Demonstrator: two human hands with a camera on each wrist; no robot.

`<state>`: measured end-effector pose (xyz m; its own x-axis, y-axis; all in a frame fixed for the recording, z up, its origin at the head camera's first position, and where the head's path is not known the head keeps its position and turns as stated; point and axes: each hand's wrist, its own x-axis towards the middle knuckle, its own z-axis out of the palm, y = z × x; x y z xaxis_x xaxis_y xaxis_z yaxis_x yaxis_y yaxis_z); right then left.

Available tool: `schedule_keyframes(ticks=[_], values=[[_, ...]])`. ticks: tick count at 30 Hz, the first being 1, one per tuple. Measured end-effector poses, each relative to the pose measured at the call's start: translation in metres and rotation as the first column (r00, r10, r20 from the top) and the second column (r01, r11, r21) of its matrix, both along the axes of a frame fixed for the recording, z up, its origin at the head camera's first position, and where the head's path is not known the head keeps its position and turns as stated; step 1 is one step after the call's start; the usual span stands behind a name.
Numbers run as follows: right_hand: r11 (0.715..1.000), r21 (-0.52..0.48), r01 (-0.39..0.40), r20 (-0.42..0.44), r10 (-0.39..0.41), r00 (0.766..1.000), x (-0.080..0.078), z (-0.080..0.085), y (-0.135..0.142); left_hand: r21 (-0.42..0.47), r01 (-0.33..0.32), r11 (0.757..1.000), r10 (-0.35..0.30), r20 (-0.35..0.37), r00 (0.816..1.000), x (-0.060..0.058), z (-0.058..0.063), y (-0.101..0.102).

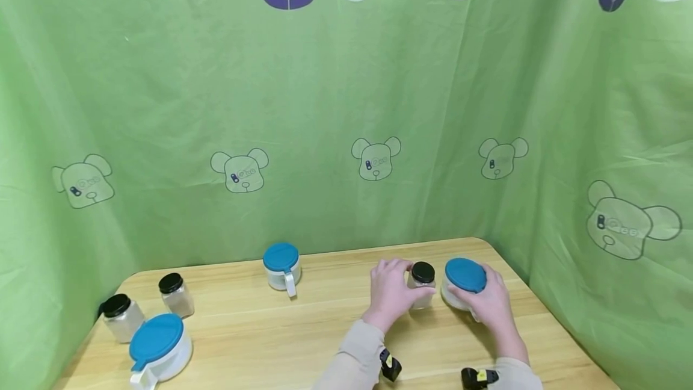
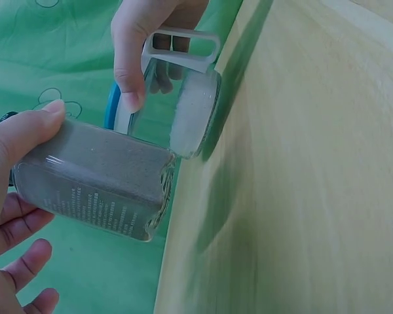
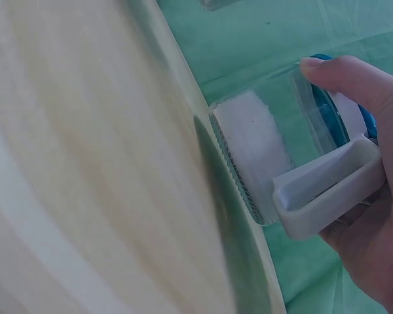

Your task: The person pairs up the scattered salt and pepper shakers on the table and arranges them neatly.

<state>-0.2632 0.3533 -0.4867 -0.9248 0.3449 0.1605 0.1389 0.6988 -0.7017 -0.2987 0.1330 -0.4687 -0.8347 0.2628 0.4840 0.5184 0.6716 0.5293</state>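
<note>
The left hand (image 1: pixel 391 291) and right hand (image 1: pixel 491 298) reach forward side by side, each curled in a grip.

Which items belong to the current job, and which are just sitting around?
In play:
black-lidded jar, in left hand
blue-lidded jar, in right hand

Apparently idle:
leftmost black-lidded jar
its black-lidded neighbour
front-left blue-lidded jar
rear blue-lidded jar

The jar (image 2: pixel 92 170) looked like glossy glass; the blue lid (image 1: pixel 464 272), lower right in the head view, smooth plastic; the tabletop (image 1: pixel 249 336), wood-grained; the curtain (image 1: pixel 379 77), matt cloth (visibly creased).
</note>
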Motion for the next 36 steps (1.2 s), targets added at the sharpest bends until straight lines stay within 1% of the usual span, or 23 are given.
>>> schedule_keyframes(ticks=[4, 10, 18, 24, 27, 36], values=[[1.000, 0.000, 0.004, -0.003, -0.004, 1.000, -0.001, -0.004, 0.003, 0.005, 0.002, 1.000, -0.002, 0.005, 1.000, 0.000, 0.000, 0.004], [1.000, 0.016, 0.011, 0.007, -0.011, 1.000, -0.002, -0.007, 0.005, 0.006, 0.006, 1.000, -0.006, -0.014, 1.000, -0.002, -0.004, 0.010], [1.000, 0.004, 0.012, 0.021, -0.012, 1.000, -0.002, -0.009, 0.005, 0.010, 0.009, 1.000, -0.010, 0.031, 0.999, -0.003, -0.008, 0.019], [1.000, -0.002, 0.008, 0.021, -0.008, 1.000, -0.002, -0.010, 0.007, 0.020, 0.008, 1.000, -0.008, 0.001, 1.000, -0.003, -0.011, 0.023], [1.000, -0.002, 0.001, 0.021, -0.001, 1.000, -0.001, -0.009, 0.007, 0.017, 0.007, 1.000, -0.007, -0.002, 1.000, -0.003, -0.011, 0.026], [1.000, -0.024, -0.016, 0.023, 0.016, 1.000, 0.000, -0.009, 0.007, 0.006, 0.003, 1.000, -0.003, 0.032, 0.999, -0.004, -0.015, 0.033]])
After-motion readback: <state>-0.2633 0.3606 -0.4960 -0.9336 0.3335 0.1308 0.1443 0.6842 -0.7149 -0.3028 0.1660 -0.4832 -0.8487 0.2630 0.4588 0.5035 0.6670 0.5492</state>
